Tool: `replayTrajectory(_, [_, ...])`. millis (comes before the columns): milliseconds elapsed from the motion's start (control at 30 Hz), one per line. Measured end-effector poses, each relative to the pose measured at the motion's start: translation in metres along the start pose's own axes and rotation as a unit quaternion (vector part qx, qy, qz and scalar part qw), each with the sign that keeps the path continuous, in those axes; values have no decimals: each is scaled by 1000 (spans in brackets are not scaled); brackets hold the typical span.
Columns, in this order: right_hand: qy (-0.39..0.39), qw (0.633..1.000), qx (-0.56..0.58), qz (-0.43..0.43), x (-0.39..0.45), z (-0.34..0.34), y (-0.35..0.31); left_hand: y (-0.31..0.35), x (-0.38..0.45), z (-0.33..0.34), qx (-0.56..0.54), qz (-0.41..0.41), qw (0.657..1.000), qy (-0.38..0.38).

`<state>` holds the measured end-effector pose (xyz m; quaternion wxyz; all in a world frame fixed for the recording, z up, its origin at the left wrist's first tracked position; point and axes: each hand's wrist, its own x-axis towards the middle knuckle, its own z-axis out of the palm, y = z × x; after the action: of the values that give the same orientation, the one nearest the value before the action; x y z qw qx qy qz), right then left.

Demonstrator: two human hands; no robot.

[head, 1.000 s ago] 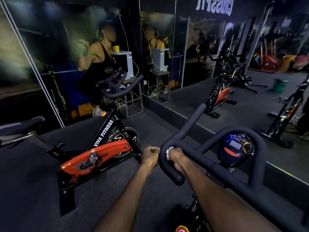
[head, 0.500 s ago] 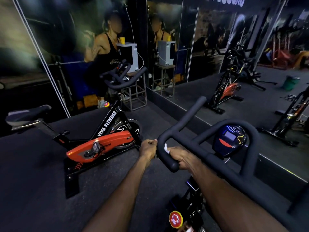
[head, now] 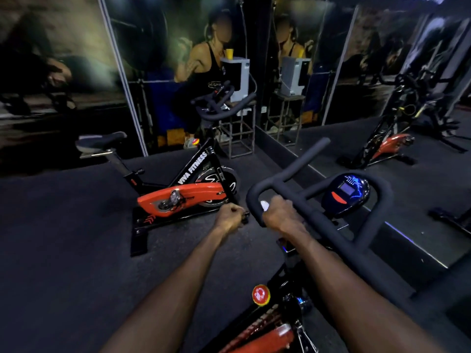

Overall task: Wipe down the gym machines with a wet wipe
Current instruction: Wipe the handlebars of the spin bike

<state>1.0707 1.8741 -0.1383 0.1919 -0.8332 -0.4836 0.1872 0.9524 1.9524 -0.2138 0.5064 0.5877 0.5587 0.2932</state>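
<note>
Wiping continues: right hand (head: 281,215) clamps wipe (head: 264,205) around handlebar (head: 328,225); left hand (head: 229,217) fisted, apparently empty; next, probably slide along the bar.

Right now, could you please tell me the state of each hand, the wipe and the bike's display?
right hand: wrapped round the handlebar, wipe pressed under it
wet wipe: bunched, a white bit showing above the hand
left hand: fingers curled, off the bar; whether it holds anything is unclear
display: lit, blue glow
red knob: untouched
</note>
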Motion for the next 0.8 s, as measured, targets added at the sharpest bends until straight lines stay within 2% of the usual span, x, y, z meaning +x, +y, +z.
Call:
replayTrajectory(67, [57, 997, 8, -51, -16, 9, -14, -5, -23, -11, -34, 0, 999, -11])
replayTrajectory(133, [74, 989, 44, -123, -27, 27, -26, -9, -44, -23, -64, -2, 998, -14])
replayTrajectory(233, [22, 967, 192, -168, -53, 70, -45, -26, -77, -58, -89, -11, 996, 16])
replayTrajectory(333, [-81, 928, 338, -134, -79, 117, -61, -56, -103, -99, -54, -23, 995, 76])
replayTrajectory(400, [-153, 907, 375, -115, -94, 148, -74, -78, -121, -129, -10, -36, 993, 114])
replayTrajectory(533, [-228, 898, 349, -142, -124, 202, -101, -119, -163, -187, 94, -56, 976, 186])
replayTrajectory(667, [-246, 898, 306, -197, -158, 244, -131, -151, -199, -235, 162, -64, 951, 256])
replayTrajectory(800, [-246, 902, 275, -225, -201, 280, -165, -185, -227, -285, 197, -58, 934, 292])
